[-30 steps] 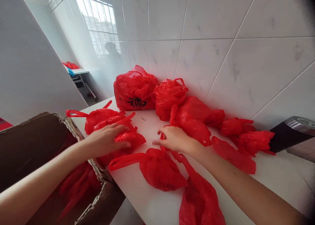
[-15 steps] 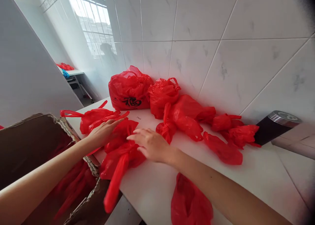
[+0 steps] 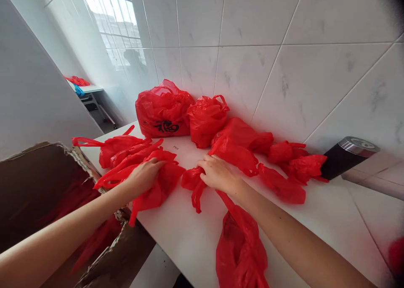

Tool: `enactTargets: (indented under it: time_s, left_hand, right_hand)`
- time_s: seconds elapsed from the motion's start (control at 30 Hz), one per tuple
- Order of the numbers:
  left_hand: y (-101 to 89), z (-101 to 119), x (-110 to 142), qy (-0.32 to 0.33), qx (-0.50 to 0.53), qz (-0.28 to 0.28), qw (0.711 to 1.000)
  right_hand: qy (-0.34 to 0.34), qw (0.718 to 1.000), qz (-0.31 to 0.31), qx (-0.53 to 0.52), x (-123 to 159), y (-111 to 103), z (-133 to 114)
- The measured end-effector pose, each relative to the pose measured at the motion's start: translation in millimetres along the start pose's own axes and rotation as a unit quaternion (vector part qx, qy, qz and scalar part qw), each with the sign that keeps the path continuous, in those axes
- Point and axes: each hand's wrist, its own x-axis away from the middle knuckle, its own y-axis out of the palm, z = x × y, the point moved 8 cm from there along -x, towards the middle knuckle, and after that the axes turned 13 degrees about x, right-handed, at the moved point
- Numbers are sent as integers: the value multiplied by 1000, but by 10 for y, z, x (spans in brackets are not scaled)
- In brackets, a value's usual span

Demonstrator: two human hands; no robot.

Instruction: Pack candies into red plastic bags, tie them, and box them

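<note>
My left hand (image 3: 147, 175) is closed on a loose red plastic bag (image 3: 168, 179) at the table's left side, its fingertips sunk in the film. Beneath and behind that hand, more red plastic bags (image 3: 118, 149) lie in a crumpled heap. My right hand (image 3: 217, 172) grips a small knotted red plastic bag (image 3: 190, 178), whose tail hangs toward me. Part of the knot is hidden by the fingers. Below my right forearm lies another limp red bag (image 3: 240, 246).
Against the tiled wall stand a full red bag with black lettering (image 3: 167, 128) and a smaller filled bag (image 3: 208, 120). Several red bags (image 3: 280, 185) trail right toward a dark cylinder with a silver top (image 3: 347, 157). An open cardboard box (image 3: 75, 153) with red bags inside adjoins the table's left edge.
My right hand has moved right from the left heap and taken the small knotted bag, pulling it left. My left hand has closed on the loose bag. The view has shifted slightly.
</note>
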Motion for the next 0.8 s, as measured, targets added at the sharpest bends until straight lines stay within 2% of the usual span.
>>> enactTargets:
  time_s: [0.07, 0.17, 0.27, 0.33, 0.43, 0.5, 0.57, 0.6, 0.67, 0.8]
  left_hand:
    - [-83, -46, -130, -13, -11, 26, 1000]
    - [-111, -64, -204, -33, -14, 47, 998]
    - [-131, 0, -107, -29, -9, 55, 998]
    - [-190, 153, 69, 6, -3, 68, 998]
    - [-199, 515, 455, 90, 23, 67, 993]
    - [6, 720, 680, 131, 36, -7, 991]
    - [303, 787, 795, 132, 9, -94, 987]
    - [426, 764, 793, 118, -19, -120, 986]
    - [563, 679, 685, 86, -78, -129, 985]
    - [504, 637, 362, 58, -108, -84, 989]
  right_hand:
    - [-15, 1000, 6, -21, 16, -65, -169]
    - [-51, 993, 40, -103, 79, -192, -371]
    - [-52, 982, 62, -172, 298, -360, -330]
    - [1, 989, 0, -146, 544, -328, -165]
    - [77, 978, -178, -73, 1053, 1, 62]
    - [90, 960, -261, -55, 1350, 271, 123]
    - [80, 952, -289, -65, 1487, 478, 140]
    - [74, 954, -279, -81, 1483, 527, 150]
    - [71, 965, -218, -131, 1359, 489, 198]
    - [106, 973, -74, -190, 967, 92, 396]
